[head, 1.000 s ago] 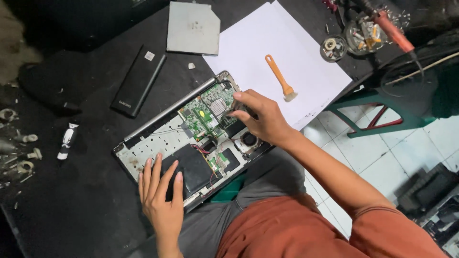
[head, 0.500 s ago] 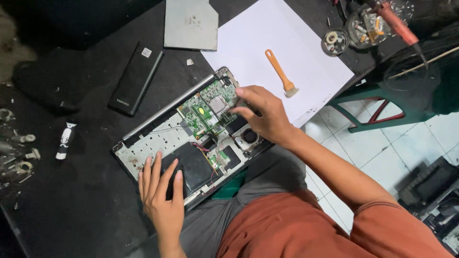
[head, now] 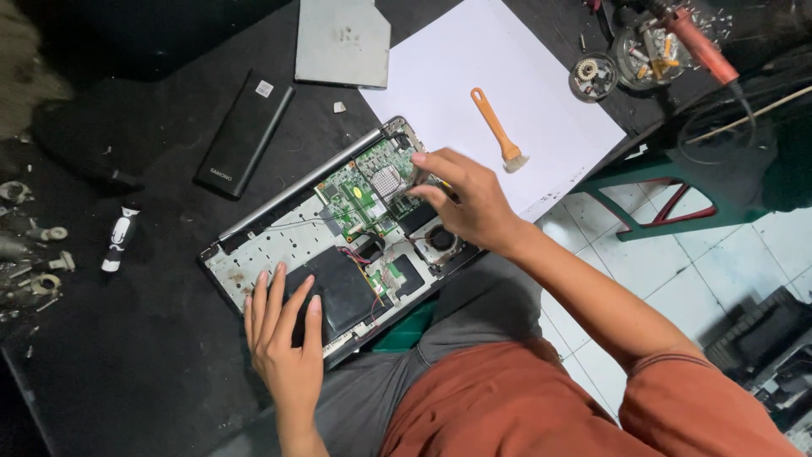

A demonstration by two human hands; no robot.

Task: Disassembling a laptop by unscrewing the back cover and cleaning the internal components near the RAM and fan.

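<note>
Your left hand [head: 286, 334] lies flat, fingers spread, on the opened grey laptop base [head: 279, 245] resting at the dark table's near edge. Your right hand [head: 469, 199] pinches fingertips together over its green circuit board [head: 364, 190]; anything gripped is hidden.

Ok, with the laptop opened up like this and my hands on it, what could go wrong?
The right hand works bare on the green circuit board, so its fingers might bend or smudge a part. The left hand presses flat on the opened laptop, whose near edge overhangs the dark table; it could tip.
</note>
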